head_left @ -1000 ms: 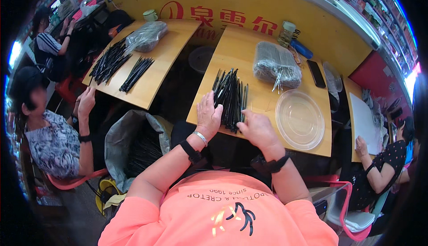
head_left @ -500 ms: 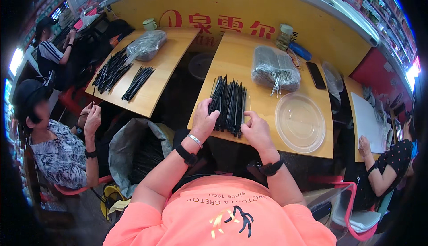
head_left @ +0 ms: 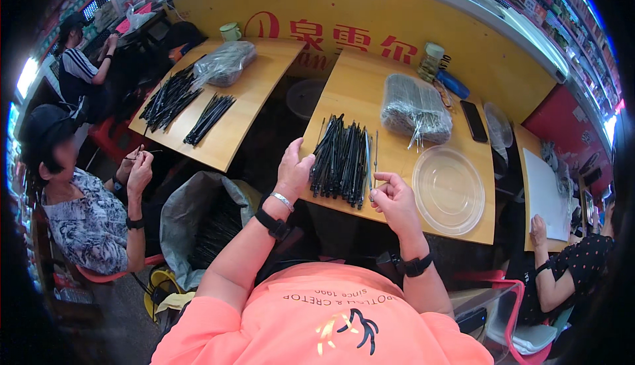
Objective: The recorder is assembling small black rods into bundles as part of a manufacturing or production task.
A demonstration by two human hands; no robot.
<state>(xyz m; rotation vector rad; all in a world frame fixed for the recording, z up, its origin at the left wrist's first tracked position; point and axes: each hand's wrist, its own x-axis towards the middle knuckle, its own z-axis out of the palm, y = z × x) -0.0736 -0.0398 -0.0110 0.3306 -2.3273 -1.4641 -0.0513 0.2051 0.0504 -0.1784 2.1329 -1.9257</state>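
A pile of slim black sticks (head_left: 338,160) lies in front of me on the wooden table. Beside its left edge is my left hand (head_left: 293,174), fingers apart and holding nothing. My right hand (head_left: 395,205) pinches the near end of a thin grey rod (head_left: 376,153), which points away from me just right of the pile. What the rod is exactly is too small to make out. Right of that hand sits a round clear plastic lid or shallow dish (head_left: 448,189). Farther back lies a clear bag of thin metal rods (head_left: 415,108).
A phone (head_left: 473,121), blue bottle (head_left: 453,85) and jar (head_left: 430,60) stand toward the back right. On the left table (head_left: 251,93) are more black sticks and another bag. A grey sack (head_left: 182,219) stands by my left arm. People sit at both sides.
My left hand has come off the black sticks and opened beside them. My right hand has drawn a little right and nearer, a thin rod now in its fingers.
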